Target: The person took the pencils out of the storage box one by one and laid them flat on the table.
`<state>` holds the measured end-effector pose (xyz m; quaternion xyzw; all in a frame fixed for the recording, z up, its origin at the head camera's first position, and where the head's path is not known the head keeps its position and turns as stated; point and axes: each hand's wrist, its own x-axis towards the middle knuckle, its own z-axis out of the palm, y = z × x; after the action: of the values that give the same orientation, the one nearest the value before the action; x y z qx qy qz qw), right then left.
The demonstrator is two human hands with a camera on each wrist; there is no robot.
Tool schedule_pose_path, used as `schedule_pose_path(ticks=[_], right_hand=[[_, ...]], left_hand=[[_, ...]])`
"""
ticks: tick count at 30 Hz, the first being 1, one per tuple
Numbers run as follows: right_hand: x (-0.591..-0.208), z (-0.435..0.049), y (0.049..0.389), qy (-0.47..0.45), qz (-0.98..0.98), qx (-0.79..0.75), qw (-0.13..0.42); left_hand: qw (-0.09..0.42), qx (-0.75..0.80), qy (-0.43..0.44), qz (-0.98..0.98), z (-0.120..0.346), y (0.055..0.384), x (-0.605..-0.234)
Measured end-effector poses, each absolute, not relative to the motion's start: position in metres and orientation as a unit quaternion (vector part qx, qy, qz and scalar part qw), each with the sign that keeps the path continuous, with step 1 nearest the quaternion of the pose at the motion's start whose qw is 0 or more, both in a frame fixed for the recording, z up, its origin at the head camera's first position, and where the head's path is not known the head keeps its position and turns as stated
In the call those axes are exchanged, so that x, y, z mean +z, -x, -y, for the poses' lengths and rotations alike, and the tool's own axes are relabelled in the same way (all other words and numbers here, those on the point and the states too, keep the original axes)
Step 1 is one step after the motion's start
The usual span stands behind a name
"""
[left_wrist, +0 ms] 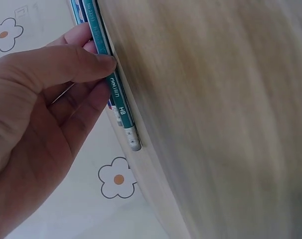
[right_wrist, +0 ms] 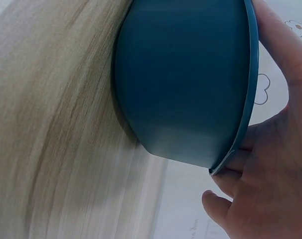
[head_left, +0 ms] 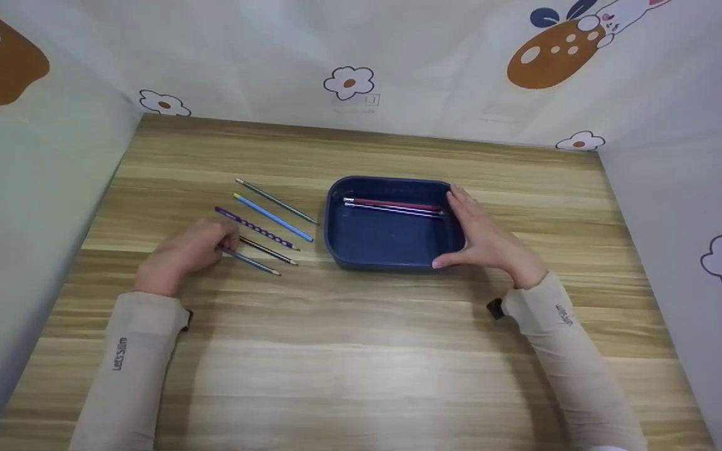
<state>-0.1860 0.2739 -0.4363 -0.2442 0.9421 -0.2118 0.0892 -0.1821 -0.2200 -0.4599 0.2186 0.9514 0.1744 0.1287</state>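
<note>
At the left of the table, my left hand (head_left: 195,247) pinches the eraser end of a teal HB pencil (left_wrist: 118,99) between thumb and fingers. Close beside it lies a black pencil (head_left: 270,252). Farther back are a purple spotted pencil (head_left: 257,230), a light blue pencil (head_left: 276,218) with a yellow end, and a dark green pencil (head_left: 277,202), all slanting the same way. My right hand (head_left: 492,241) grips the right end of a dark blue box (head_left: 392,244), thumb at its front rim and fingers at the back corner. Inside lie a red pencil (head_left: 392,204) and a purple pencil (head_left: 392,211).
The wood-grain table (head_left: 348,351) is bounded by pale curtain-like walls (head_left: 423,81) printed with flowers and fruit at the back and both sides. The box stands right of the loose pencils, their points towards it.
</note>
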Motion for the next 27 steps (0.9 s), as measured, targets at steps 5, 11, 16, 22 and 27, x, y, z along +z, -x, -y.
schedule_pose_path(ticks=[5,11,16,22,27], right_hand=[[-0.436,-0.274,0.186,0.242,-0.943,-0.212,0.089],[-0.436,-0.274,0.186,0.240,-0.943,-0.211,0.095],[-0.436,-0.273,0.187,0.236,-0.943,-0.209,0.103],[-0.436,-0.273,0.187,0.237,-0.943,-0.208,0.105],[-0.436,-0.273,0.187,0.235,-0.944,-0.205,0.105]], left_hand=[[0.141,0.184,-0.211,-0.950,0.221,0.183,-0.457],[0.148,0.215,-0.212,-0.942,0.222,0.185,-0.454],[0.136,0.252,-0.231,-0.930,0.220,0.187,-0.451],[0.130,0.279,-0.227,-0.924,0.214,0.188,-0.450],[0.119,0.298,-0.241,-0.916,0.206,0.189,-0.445]])
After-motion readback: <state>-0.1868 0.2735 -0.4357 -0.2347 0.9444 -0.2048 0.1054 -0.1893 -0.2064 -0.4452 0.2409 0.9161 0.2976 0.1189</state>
